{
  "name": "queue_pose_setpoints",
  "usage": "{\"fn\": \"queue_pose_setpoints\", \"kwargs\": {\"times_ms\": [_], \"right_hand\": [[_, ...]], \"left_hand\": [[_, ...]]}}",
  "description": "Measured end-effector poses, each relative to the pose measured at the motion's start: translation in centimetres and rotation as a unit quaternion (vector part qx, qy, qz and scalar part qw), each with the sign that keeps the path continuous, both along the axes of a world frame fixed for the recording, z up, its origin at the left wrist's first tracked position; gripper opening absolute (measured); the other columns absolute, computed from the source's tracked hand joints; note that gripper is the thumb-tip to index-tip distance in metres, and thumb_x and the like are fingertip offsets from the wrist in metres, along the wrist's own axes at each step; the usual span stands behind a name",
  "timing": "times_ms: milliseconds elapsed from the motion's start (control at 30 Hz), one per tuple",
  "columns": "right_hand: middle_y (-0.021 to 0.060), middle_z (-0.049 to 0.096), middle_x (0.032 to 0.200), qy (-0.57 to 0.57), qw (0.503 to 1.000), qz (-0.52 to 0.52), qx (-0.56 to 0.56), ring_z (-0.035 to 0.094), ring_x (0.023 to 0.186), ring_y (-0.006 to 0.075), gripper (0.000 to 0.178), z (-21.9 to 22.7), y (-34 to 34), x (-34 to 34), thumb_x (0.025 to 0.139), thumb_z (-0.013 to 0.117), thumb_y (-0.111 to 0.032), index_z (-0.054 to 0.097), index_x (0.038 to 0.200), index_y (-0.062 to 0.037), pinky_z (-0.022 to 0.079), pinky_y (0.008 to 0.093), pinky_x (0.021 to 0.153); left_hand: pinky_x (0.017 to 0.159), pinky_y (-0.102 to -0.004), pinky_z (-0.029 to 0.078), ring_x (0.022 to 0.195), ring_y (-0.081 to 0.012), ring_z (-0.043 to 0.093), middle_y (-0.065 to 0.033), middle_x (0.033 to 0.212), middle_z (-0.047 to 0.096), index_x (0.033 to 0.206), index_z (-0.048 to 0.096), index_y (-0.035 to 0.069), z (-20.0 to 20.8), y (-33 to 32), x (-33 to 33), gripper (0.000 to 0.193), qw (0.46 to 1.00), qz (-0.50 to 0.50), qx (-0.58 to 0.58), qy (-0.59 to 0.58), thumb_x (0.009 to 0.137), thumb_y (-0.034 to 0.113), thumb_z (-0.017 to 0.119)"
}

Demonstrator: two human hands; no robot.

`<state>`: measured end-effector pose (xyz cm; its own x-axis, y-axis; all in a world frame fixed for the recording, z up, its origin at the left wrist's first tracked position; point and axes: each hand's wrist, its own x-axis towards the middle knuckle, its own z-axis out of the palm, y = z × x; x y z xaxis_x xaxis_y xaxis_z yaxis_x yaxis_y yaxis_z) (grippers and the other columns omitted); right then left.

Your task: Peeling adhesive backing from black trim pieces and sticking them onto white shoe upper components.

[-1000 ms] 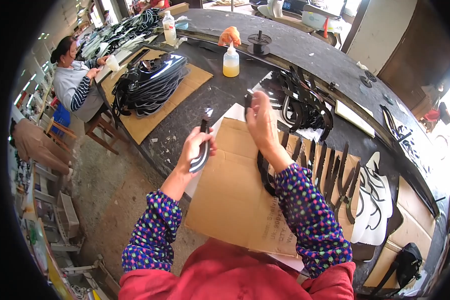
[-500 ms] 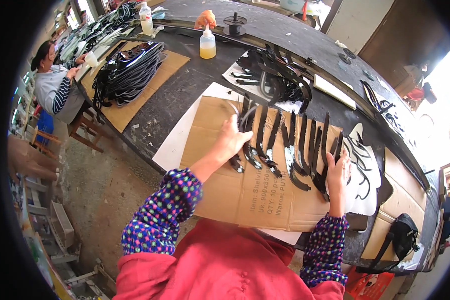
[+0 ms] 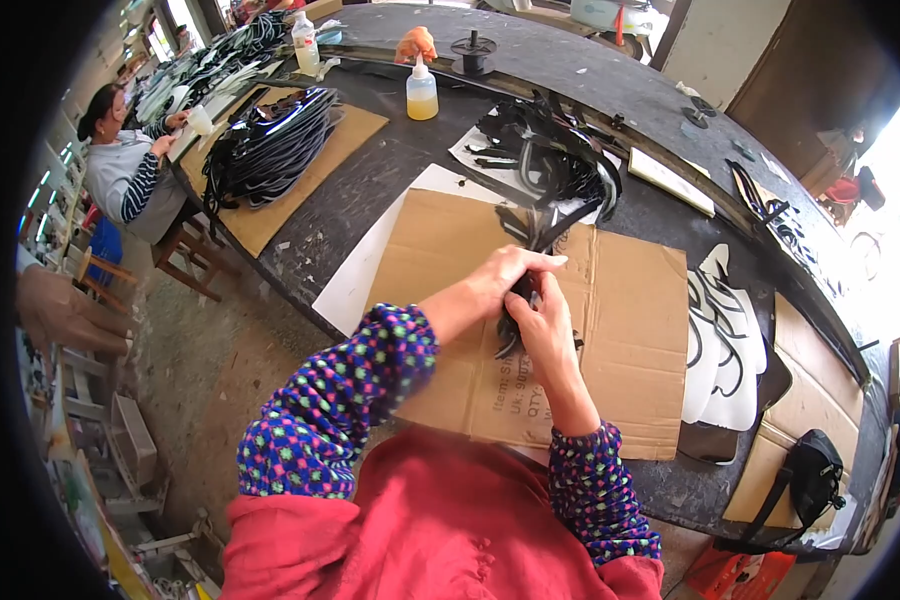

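A gathered bundle of black, notched strips (image 3: 538, 228) is held between my hands over the flat brown cardboard (image 3: 632, 350). My left hand (image 3: 500, 275) closes round the bundle from the left, its thumb across the top. From the right, my right hand (image 3: 545, 325) presses against the same strips with curled fingers. Strip ends fan out beyond the hands on the far side, and a few tips poke out below them. My palms and fingers hide the bundle's middle.
Beyond the cardboard lies a tangled pile of black strips (image 3: 560, 160) on white sheets. To the right are white pieces with black curved strips (image 3: 730, 350) and a black bag (image 3: 813, 470). A bottle of yellow liquid (image 3: 422, 95) stands behind. A co-worker (image 3: 125, 165) sits at far left.
The strips that lay spread in a row across the cardboard are now swept together into one bunch. My right hand has moved left to meet my left hand, which has shifted slightly right.
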<state>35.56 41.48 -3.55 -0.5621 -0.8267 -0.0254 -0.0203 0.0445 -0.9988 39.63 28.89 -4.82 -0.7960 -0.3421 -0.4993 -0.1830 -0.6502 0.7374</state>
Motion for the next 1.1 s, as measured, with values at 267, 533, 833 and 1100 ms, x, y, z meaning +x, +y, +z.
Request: {"fn": "queue_pose_setpoints", "kwargs": {"times_ms": [267, 533, 833, 1100], "right_hand": [[0.0169, 0.051, 0.14, -0.089, 0.991, 0.062, -0.072, 0.054, 0.125, 0.0232, 0.056, 3.1, 7.2, 2.5, 0.092, 0.072, -0.026, 0.05, 0.135, 0.003, 0.045, 0.0355, 0.101], [0.027, 0.036, 0.151, 0.532, 0.811, 0.161, 0.182, 0.029, 0.143, 0.0453, 0.076, -1.7, 16.5, 4.8, 0.083, 0.075, -0.035, 0.042, 0.141, 0.0013, 0.027, 0.0593, 0.112], [0.0286, 0.033, 0.152, 0.566, 0.805, 0.087, 0.155, 0.027, 0.14, 0.0551, 0.079, -3.4, 13.1, 9.1, 0.082, 0.074, -0.033, 0.039, 0.145, -0.0012, 0.024, 0.062, 0.11], [0.0226, 0.059, 0.133, 0.686, 0.721, 0.066, 0.071, 0.058, 0.122, 0.0397, 0.053, 6.3, 11.1, 5.4, 0.084, 0.055, 0.001, 0.054, 0.138, -0.003, 0.045, 0.0503, 0.1]], "left_hand": [[0.07, -0.03, 0.06, 0.075, -0.0175, 0.071, -0.0116, 0.084, 0.071, 0.104, 0.066, -0.006, 2.8, -0.6, 10.6, 0.025, 0.993, 0.033, 0.116, -0.001, 0.086, 0.011, 0.067], [0.067, -0.0325, 0.062, 0.075, -0.0173, 0.071, -0.0112, 0.088, 0.072, 0.106, 0.066, -0.006, 6.8, -2.9, 21.2, 0.026, 0.987, 0.142, 0.056, 0.057, 0.089, 0.013, 0.066], [0.068, -0.0339, 0.061, 0.072, -0.0195, 0.07, -0.0124, 0.091, 0.07, 0.111, 0.061, -0.009, 6.6, -5.7, 27.4, 0.031, 0.963, 0.232, 0.045, 0.129, 0.093, 0.016, 0.064], [0.069, -0.0343, 0.061, 0.078, -0.0186, 0.07, -0.0139, 0.097, 0.07, 0.115, 0.06, -0.009, 5.0, -5.4, 30.4, 0.034, 0.953, 0.257, 0.041, 0.155, 0.094, 0.018, 0.063]]}}
